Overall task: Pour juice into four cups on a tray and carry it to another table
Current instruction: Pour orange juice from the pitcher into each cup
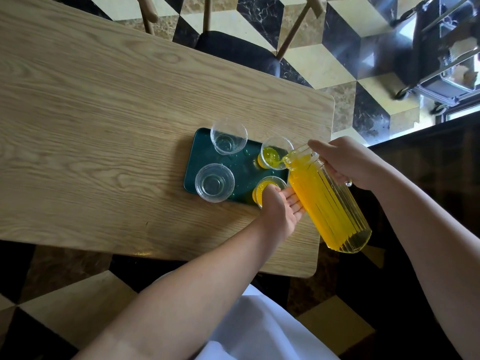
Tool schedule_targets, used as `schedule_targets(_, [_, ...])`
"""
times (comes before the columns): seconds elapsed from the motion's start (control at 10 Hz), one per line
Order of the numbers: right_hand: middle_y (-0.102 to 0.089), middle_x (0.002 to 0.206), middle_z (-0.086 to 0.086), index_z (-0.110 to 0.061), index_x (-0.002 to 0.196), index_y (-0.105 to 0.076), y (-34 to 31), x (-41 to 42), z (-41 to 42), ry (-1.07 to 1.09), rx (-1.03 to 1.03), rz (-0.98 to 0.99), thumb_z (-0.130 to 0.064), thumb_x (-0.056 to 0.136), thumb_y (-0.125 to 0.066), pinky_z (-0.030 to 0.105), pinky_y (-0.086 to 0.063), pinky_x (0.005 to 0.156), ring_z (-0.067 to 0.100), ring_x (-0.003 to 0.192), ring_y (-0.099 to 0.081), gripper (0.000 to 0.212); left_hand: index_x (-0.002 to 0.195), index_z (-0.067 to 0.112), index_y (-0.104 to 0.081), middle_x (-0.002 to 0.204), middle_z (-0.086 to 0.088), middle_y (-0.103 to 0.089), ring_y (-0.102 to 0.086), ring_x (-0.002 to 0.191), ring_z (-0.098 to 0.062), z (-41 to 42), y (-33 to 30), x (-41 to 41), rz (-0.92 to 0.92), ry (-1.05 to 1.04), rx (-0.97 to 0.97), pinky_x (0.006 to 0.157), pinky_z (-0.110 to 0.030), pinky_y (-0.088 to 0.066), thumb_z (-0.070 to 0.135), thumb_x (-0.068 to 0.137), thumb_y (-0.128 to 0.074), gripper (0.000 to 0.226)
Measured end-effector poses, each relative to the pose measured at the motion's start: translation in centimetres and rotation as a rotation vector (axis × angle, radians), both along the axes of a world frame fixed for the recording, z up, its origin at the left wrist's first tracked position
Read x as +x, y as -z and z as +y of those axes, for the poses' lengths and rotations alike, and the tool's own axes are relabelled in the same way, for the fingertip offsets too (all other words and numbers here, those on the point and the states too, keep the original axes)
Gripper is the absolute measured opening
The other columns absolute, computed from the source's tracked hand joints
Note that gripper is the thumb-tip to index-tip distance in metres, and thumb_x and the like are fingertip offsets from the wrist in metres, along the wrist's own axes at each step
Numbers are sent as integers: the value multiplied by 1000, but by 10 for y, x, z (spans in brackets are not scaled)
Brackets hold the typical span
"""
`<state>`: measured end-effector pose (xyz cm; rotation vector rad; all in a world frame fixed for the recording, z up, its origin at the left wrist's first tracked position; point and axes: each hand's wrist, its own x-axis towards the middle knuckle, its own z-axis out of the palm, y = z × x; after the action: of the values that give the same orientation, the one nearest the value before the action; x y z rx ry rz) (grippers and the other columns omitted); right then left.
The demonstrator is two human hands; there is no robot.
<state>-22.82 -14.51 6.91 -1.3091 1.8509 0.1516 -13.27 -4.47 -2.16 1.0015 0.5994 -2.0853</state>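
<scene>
A dark green tray [240, 165] lies near the right end of the wooden table [104, 113] and holds several clear cups. My right hand [348, 162] grips the handle of a ribbed glass pitcher [327, 203] full of orange juice, tilted with its spout over the far right cup [275, 153]; juice runs into that cup. My left hand [281, 206] rests flat under the pitcher's side, fingers spread, partly covering the near right cup [267, 187], which holds juice. The far left cup [228, 136] and near left cup [214, 183] hold no juice.
A wooden chair with a dark seat [236, 51] stands at the table's far side. A metal trolley [441, 53] is on the patterned tile floor at the upper right. A dark surface [428, 165] lies to the right of the table. White cloth [259, 328] hangs below me.
</scene>
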Motion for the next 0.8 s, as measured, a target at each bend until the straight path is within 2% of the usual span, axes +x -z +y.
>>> schedule_targets(0.4, [-39, 37, -2, -14, 55, -43, 1, 1, 1, -4, 3, 4, -46, 101, -52, 27, -30, 50, 16, 38, -32, 56, 144, -2, -42, 150, -26, -44, -40, 141, -39, 2, -3, 2, 7, 5, 1, 121, -49, -25, 28, 100, -19, 58])
schedule_targets(0.8, [-40, 34, -5, -13, 56, -45, -1, 6, -2, 0, 2, 32, -46, 100, -53, 25, -30, 48, 16, 39, -33, 56, 144, -2, -42, 150, -27, -43, -39, 141, -40, 2, -6, 7, 21, 6, 0, 120, -49, -26, 28, 100, -19, 58])
